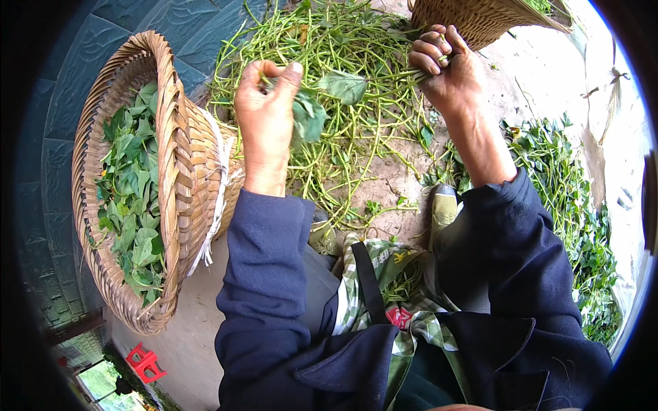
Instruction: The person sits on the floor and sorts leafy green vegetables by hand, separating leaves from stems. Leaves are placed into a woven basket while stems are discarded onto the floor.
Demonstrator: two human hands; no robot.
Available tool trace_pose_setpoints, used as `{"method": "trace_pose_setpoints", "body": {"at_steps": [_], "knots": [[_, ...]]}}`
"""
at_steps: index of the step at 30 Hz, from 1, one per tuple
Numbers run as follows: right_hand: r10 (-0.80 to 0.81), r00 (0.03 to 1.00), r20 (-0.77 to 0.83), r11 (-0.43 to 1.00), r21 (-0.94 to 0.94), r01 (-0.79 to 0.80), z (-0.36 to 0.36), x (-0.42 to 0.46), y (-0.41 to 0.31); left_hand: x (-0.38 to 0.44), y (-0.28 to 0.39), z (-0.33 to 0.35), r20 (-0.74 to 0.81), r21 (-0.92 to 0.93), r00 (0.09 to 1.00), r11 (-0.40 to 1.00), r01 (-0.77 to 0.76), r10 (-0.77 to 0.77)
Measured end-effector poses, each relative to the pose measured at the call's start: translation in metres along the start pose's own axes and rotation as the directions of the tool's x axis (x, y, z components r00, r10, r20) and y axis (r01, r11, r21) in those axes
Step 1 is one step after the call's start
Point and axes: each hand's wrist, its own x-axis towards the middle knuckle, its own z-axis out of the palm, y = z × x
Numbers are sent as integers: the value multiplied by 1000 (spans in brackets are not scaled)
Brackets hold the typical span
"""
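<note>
My left hand (270,110) is closed on several green leaves (308,115), thumb pressed against the forefinger, above a heap of stripped vine stems. My right hand (450,69) grips a small bunch of leafy green vine stems (393,77), which stretches leftward from the fist. One broad leaf (344,86) on this bunch hangs between the hands. Left of my left hand, a woven wicker basket (172,205) lies tilted with its mouth to the left, holding many picked leaves (136,190). The heap of bare stems (329,46) spreads over the ground under both hands.
A second woven basket (462,20) is at the top right, just beyond my right hand. Leafy vines (570,216) lie along the right side. My shoes (443,210) touch the stem heap's near edge. A checked apron (354,287) covers my lap. A red plastic stool (145,362) stands lower left.
</note>
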Motion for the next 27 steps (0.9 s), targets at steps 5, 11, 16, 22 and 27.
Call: {"method": "trace_pose_setpoints", "body": {"at_steps": [5, 11, 16, 22, 27], "knots": [[56, 997, 47, 997, -57, -53, -2, 2, 1, -17, 6, 18, 335, 619, 928, 704, -347, 163], [105, 992, 65, 991, -88, -99, -2, -1, 8, -25, -7, 36, 449, 671, 868, 561, -485, 214], [207, 975, 86, 978, -22, -206, 4, -5, 26, -15, -11, 39, 206, 544, 971, 810, -219, 124], [130, 984, 124, 988, 64, -139, 4, -1, -15, 9, 5, -3, -106, -208, 919, 912, 352, -379], [133, 983, 125, 988, 58, -141, 0, 2, -19, -3, -8, 5, 194, 145, 981, 989, -21, -8]]}}
